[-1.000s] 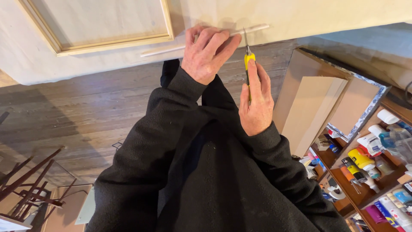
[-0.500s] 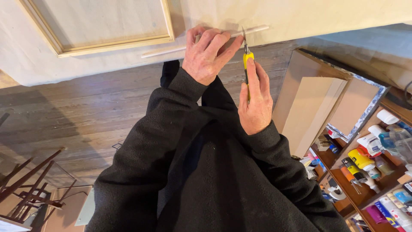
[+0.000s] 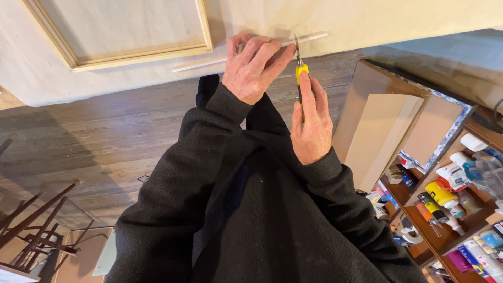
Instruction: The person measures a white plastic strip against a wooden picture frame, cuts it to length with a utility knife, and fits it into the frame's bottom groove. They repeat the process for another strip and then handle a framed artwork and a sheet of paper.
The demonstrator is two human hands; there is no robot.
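- Canvas, pale and unprimed, hangs across the top of my view, its lower edge just above the floor.
- My left hand lies with fingers curled on a thin white strip that runs along the canvas edge; it presses the strip there, and I cannot tell whether the fingers wrap behind it.
- My right hand is clamped on a knife with a yellow and black handle, forefinger laid along its back.
- The knife points up, and its blade tip meets the strip just right of my left fingertips.
- The two hands sit close together, the left higher and the right lower, not touching as far as I can see.
- The strip shows beyond my left hand on both sides, slanting slightly upward to the right.
- A wooden stretcher frame lies on the canvas at upper left, well apart from the knife.
- My black sleeves and dark clothing fill the middle of the view.
- Beside me on the right, flat cardboard sheets lean by a wooden shelf crowded with paint tubes and bottles.
- An easel's dark wooden legs show at lower left on the plank floor.
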